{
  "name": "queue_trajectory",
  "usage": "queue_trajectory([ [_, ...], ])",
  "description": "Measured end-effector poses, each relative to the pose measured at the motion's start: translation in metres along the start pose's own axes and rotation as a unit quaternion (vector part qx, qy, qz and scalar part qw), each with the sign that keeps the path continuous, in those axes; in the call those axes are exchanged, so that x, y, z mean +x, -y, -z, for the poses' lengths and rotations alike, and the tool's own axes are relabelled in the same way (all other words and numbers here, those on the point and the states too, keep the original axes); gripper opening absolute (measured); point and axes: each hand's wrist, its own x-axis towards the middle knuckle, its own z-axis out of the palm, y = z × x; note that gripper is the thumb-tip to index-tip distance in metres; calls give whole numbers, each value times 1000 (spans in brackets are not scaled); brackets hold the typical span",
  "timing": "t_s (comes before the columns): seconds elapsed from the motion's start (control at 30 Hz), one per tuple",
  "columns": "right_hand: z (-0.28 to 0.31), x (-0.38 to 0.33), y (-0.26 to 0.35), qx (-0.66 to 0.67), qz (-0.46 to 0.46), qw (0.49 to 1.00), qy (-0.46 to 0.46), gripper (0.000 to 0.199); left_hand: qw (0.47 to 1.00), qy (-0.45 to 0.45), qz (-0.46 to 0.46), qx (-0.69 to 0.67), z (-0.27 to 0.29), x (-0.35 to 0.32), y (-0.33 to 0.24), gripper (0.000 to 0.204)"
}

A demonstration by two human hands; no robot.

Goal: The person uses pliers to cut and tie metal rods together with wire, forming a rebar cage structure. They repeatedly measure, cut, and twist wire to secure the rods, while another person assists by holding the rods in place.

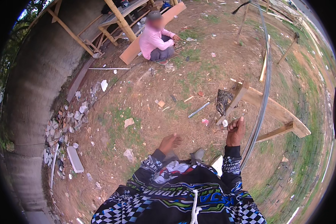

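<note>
In front of my body my left hand (pixel 170 142) hangs over the bare dirt, its fingers loosely stretched and a little blurred, with nothing seen in them. My right hand (pixel 236 131) is closed in a fist, thumb side up; whatever it may hold is hidden. Just right of that fist runs a bundle of long thin metal rods (pixel 265 89), bending toward the lower edge. Beyond the fist stands a rough wooden trestle (pixel 274 104), with a tangle of dark wire (pixel 224 101) at its left end. A small white object (pixel 224 123) appears beside my right knuckles.
A person in a pink shirt (pixel 153 43) squats ahead, near a long plank (pixel 130 53) and a timber-framed shelter. Rubble (pixel 78 112) lies along the wall (pixel 33 86) at left. A metal tube (pixel 199 109) lies on the ground. Wire mesh (pixel 302 160) covers grass at right.
</note>
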Motion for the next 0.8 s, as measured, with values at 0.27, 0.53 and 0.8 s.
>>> queue_trajectory([
  [0.27,50,189,28,-212,194,949,-128,32,945,-182,-1,272,107,14,173,40],
  [0.53,52,267,5,-291,250,904,-189,40,906,-124,96,392,138,-61,304,38],
  [0.8,94,293,14,-728,156,643,-178,39,748,-4,103,656,125,-54,328,40],
])
